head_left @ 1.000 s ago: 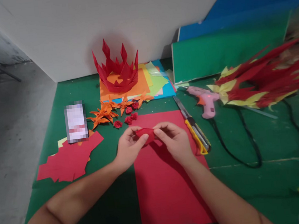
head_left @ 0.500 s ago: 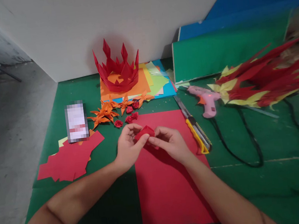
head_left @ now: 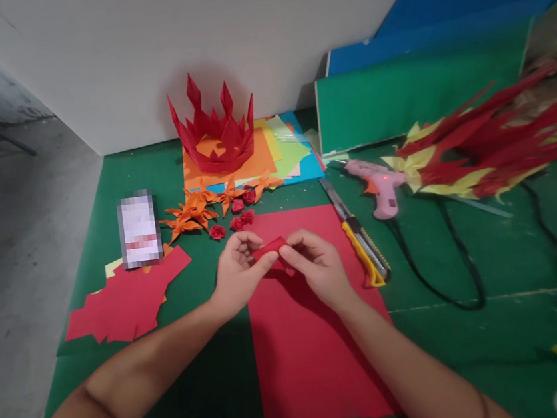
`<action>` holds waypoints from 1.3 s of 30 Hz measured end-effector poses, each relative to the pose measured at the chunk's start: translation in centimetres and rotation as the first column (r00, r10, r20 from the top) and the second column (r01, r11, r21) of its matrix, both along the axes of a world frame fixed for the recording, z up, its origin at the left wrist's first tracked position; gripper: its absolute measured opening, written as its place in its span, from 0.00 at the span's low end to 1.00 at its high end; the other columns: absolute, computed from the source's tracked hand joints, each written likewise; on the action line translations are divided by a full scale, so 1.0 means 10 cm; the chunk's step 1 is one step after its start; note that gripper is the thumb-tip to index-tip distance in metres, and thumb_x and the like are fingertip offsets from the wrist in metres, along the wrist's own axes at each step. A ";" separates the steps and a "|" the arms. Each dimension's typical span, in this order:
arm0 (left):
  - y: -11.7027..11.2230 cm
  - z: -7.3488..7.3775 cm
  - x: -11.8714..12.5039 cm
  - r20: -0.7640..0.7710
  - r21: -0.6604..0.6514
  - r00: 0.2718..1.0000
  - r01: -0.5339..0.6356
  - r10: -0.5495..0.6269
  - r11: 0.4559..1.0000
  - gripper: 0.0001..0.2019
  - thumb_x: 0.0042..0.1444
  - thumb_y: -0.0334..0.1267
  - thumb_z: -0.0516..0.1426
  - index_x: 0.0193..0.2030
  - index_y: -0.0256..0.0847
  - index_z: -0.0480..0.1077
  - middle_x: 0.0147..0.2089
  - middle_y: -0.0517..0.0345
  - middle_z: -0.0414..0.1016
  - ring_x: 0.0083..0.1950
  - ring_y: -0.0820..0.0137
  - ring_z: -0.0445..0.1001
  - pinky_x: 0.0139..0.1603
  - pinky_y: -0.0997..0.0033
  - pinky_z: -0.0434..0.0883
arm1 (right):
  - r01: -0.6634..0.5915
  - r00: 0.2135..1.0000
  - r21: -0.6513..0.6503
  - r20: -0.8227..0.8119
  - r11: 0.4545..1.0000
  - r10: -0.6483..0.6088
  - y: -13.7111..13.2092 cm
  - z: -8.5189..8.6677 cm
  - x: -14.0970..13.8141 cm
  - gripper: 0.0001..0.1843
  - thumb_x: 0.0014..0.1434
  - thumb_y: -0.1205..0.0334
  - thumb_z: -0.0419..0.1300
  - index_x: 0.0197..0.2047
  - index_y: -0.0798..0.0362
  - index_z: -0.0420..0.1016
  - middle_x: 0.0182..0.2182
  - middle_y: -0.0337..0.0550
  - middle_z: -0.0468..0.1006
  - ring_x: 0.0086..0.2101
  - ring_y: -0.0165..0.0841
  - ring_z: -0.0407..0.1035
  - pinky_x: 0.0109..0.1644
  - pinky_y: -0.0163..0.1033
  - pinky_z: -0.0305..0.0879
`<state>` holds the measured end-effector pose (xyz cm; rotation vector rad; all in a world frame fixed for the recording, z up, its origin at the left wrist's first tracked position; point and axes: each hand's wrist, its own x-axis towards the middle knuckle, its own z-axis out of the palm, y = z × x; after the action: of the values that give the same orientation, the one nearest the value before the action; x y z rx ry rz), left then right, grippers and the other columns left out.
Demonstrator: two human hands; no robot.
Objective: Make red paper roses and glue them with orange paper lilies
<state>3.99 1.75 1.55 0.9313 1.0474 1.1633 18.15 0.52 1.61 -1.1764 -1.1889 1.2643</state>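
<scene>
Both of my hands pinch a small folded piece of red paper (head_left: 271, 248) held just above a large red paper sheet (head_left: 308, 340). My left hand (head_left: 238, 274) grips its left side with curled fingers. My right hand (head_left: 315, 265) pinches the right side with thumb and fingers pressed together. Just beyond my hands lie small red paper roses (head_left: 236, 222) and several orange paper flowers (head_left: 198, 211).
A red paper crown (head_left: 214, 132) stands on stacked coloured sheets (head_left: 282, 155) by the white wall. Cut red paper scraps (head_left: 128, 300) and a blurred card (head_left: 138, 228) lie left. A yellow utility knife (head_left: 363, 246), a pink glue gun (head_left: 379, 184) with black cord and red-yellow paper plumes (head_left: 482, 145) lie right.
My fingers have shifted on the small red paper, flattening and turning it between both hands. The view has drifted slightly. Nothing else on the green mat moved.
</scene>
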 end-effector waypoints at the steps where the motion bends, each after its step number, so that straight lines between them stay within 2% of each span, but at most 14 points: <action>1: 0.00 0.00 0.00 0.002 -0.005 1.000 0.016 -0.016 1.000 0.18 0.40 0.39 0.68 0.34 0.39 0.65 0.33 0.61 0.68 0.35 0.76 0.69 0.35 0.77 0.68 | 0.001 1.000 -0.019 -0.019 1.000 -0.002 0.00 0.00 0.00 0.15 0.55 0.51 0.62 0.26 0.52 0.66 0.19 0.31 0.63 0.20 0.25 0.58 0.25 0.33 0.55; 6: -0.01 0.00 -0.01 -0.007 -0.021 0.995 0.094 -0.095 0.995 0.14 0.44 0.42 0.66 0.32 0.39 0.66 0.32 0.61 0.69 0.33 0.75 0.69 0.35 0.76 0.69 | -0.016 0.998 -0.118 -0.066 0.993 0.009 0.01 0.00 -0.01 0.19 0.49 0.48 0.67 0.26 0.51 0.64 0.20 0.32 0.65 0.20 0.25 0.60 0.24 0.33 0.58; 11: -0.01 -0.04 -0.01 -0.090 0.082 0.994 0.074 -0.066 0.994 0.12 0.44 0.41 0.65 0.30 0.39 0.68 0.30 0.60 0.71 0.32 0.74 0.70 0.33 0.75 0.69 | 0.017 1.000 -0.005 -0.019 1.000 -0.017 0.01 0.00 -0.01 0.16 0.50 0.49 0.67 0.28 0.51 0.68 0.24 0.34 0.68 0.24 0.27 0.64 0.27 0.34 0.62; 14: -0.02 -0.05 0.00 -0.130 0.109 0.990 0.077 -0.062 0.991 0.11 0.45 0.42 0.65 0.30 0.40 0.69 0.29 0.60 0.72 0.30 0.74 0.70 0.31 0.74 0.69 | 0.030 1.000 0.009 -0.011 1.000 -0.030 0.00 -0.01 -0.01 0.15 0.51 0.50 0.66 0.28 0.51 0.68 0.23 0.34 0.67 0.21 0.26 0.62 0.25 0.34 0.60; 20: -0.01 -0.01 -0.02 -0.111 0.034 0.993 0.046 -0.042 0.998 0.17 0.49 0.52 0.62 0.27 0.39 0.69 0.25 0.62 0.70 0.27 0.76 0.68 0.30 0.75 0.69 | 0.045 0.988 -0.058 -0.146 0.997 -0.053 -0.02 -0.06 -0.08 0.15 0.52 0.50 0.64 0.26 0.50 0.65 0.17 0.30 0.63 0.18 0.25 0.57 0.23 0.33 0.56; 24: 0.01 0.00 -0.04 -0.089 -0.011 0.996 0.003 -0.004 1.000 0.20 0.48 0.56 0.61 0.26 0.39 0.68 0.23 0.64 0.68 0.25 0.78 0.65 0.28 0.77 0.67 | -0.011 0.999 -0.053 -0.043 0.999 0.008 -0.04 -0.03 -0.11 0.14 0.56 0.52 0.62 0.27 0.51 0.66 0.19 0.32 0.66 0.20 0.26 0.60 0.25 0.33 0.58; 26: 0.01 -0.02 -0.04 -0.085 -0.026 0.996 -0.012 0.010 1.000 0.20 0.48 0.56 0.61 0.27 0.39 0.68 0.23 0.65 0.68 0.25 0.78 0.65 0.28 0.77 0.67 | 0.004 1.000 -0.024 0.024 1.000 -0.004 -0.04 -0.02 -0.10 0.13 0.56 0.52 0.61 0.28 0.51 0.67 0.21 0.33 0.67 0.21 0.26 0.61 0.26 0.33 0.59; 29: 0.01 -0.04 -0.04 -0.060 -0.053 0.998 -0.005 0.001 0.999 0.19 0.46 0.54 0.63 0.29 0.38 0.71 0.26 0.63 0.71 0.26 0.77 0.68 0.28 0.77 0.68 | 0.083 0.992 0.039 0.089 0.996 -0.086 -0.02 -0.04 -0.08 0.11 0.54 0.53 0.63 0.29 0.51 0.68 0.24 0.36 0.69 0.25 0.28 0.64 0.30 0.34 0.63; 32: 0.01 -0.05 -0.02 -0.011 -0.074 0.999 0.035 -0.036 0.997 0.19 0.42 0.51 0.66 0.34 0.38 0.72 0.30 0.60 0.75 0.28 0.76 0.70 0.29 0.76 0.69 | 0.159 0.977 0.100 0.125 0.982 -0.171 -0.01 -0.06 -0.07 0.09 0.55 0.55 0.63 0.36 0.50 0.71 0.27 0.37 0.71 0.29 0.30 0.67 0.35 0.36 0.66; 35: 0.01 -0.05 0.00 0.009 -0.078 0.999 0.032 -0.031 0.996 0.19 0.41 0.49 0.67 0.34 0.37 0.72 0.32 0.58 0.76 0.29 0.75 0.71 0.29 0.75 0.69 | 0.184 0.960 0.181 0.177 0.966 -0.216 -0.02 -0.05 -0.07 0.12 0.56 0.59 0.62 0.44 0.48 0.70 0.29 0.37 0.71 0.31 0.31 0.68 0.38 0.38 0.68; 39: 0.01 -0.03 0.00 0.023 -0.048 1.000 0.000 0.001 0.999 0.18 0.42 0.45 0.67 0.37 0.39 0.71 0.34 0.58 0.76 0.32 0.74 0.73 0.32 0.75 0.71 | 0.194 0.944 0.276 0.209 0.941 -0.256 -0.05 -0.04 -0.08 0.09 0.56 0.62 0.62 0.42 0.48 0.71 0.34 0.40 0.74 0.34 0.32 0.70 0.39 0.39 0.70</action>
<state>3.99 1.89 1.25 0.8784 1.0518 1.1421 17.30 0.03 1.22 -1.2601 -1.3059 0.7850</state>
